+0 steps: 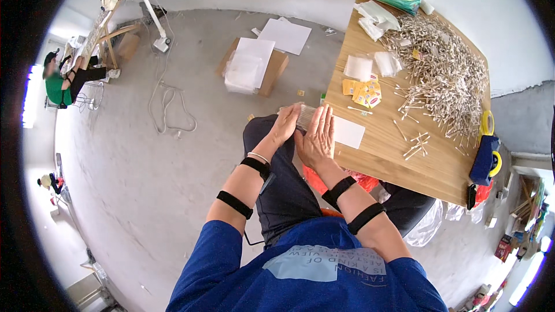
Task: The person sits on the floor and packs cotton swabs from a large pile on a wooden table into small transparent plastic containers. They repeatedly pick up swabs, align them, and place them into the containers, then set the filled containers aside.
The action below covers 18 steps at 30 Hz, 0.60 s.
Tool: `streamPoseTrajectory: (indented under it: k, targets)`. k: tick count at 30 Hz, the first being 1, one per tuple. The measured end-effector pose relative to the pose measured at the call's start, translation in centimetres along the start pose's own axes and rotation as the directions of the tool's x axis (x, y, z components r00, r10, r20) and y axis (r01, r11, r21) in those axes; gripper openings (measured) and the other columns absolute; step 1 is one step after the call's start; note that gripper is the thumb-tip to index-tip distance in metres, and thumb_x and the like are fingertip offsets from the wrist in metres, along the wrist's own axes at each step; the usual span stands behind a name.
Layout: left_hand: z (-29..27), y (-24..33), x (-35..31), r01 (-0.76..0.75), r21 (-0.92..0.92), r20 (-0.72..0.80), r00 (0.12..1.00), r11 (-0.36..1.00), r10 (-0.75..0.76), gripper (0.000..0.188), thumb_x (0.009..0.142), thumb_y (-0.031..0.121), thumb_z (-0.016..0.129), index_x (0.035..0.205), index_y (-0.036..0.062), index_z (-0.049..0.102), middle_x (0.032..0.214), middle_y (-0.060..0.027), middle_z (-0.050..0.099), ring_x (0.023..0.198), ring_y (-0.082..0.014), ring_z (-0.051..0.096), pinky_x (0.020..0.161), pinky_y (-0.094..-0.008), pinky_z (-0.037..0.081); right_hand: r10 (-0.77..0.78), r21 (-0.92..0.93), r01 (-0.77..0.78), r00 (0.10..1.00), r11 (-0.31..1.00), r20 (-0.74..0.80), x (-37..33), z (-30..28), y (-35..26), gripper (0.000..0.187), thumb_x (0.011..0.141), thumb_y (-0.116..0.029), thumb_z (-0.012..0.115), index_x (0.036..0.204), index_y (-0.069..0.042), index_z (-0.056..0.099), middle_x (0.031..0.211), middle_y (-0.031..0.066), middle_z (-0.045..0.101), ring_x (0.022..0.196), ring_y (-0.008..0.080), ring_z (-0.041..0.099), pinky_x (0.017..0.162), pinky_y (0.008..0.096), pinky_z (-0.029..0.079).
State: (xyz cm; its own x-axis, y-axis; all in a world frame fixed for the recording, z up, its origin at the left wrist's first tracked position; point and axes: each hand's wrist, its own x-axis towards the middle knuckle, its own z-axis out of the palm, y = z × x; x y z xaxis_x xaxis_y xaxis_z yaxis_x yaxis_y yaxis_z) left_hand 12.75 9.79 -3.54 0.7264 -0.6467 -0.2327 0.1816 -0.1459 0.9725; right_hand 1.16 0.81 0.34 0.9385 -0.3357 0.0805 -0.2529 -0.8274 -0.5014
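- Swab bundle (306, 117), pressed between left grip (285, 123) and right grip (317, 140), beside the table (399, 159).
- White card (350, 133), just right of the right grip.
- Yellow cards (364, 91), ahead and right of both grips.
- Loose swab heap (442, 69), farther out that way.

grey floor (127, 196), white wall (509, 34), wooden table (387, 147)

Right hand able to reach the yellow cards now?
Likely yes: the yellow cards lie close by on the table, nothing tall between, though the right hand helps hold the clear packet.
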Motion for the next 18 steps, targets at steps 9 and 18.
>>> streamPoseTrajectory:
  k: [9,18]
  targets:
    - [1.2,1.3,0.3,0.038,0.122,-0.109,0.994,0.992,-0.024,0.041,0.1,0.033,0.053,0.094,-0.0056,0.063,0.08,-0.0039,0.064,0.078,-0.0096,0.054,0.072,-0.0296,0.047,-0.001,-0.008,0.001,1.0,1.0,0.015,0.2,-0.4,-0.6,0.087,0.089,-0.037,0.053,0.148,0.008,0.007,0.154,0.0339,0.006,0.145,0.0467,0.004,0.119,0.0509,0.005]
    - [1.0,0.0,0.5,0.047,0.166,-0.152,0.988,0.985,-0.022,0.038,0.1,0.029,0.053,0.108,-0.0061,0.064,0.082,-0.0065,0.067,0.077,-0.0103,0.057,0.072,-0.029,0.048,0.005,-0.013,-0.005,1.0,1.0,-0.024,0.8,-1.8,0.6,0.076,0.089,-0.031,0.052,0.147,0.006,0.019,0.154,0.0314,0.013,0.144,0.0469,0.01,0.118,0.0535,0.008]
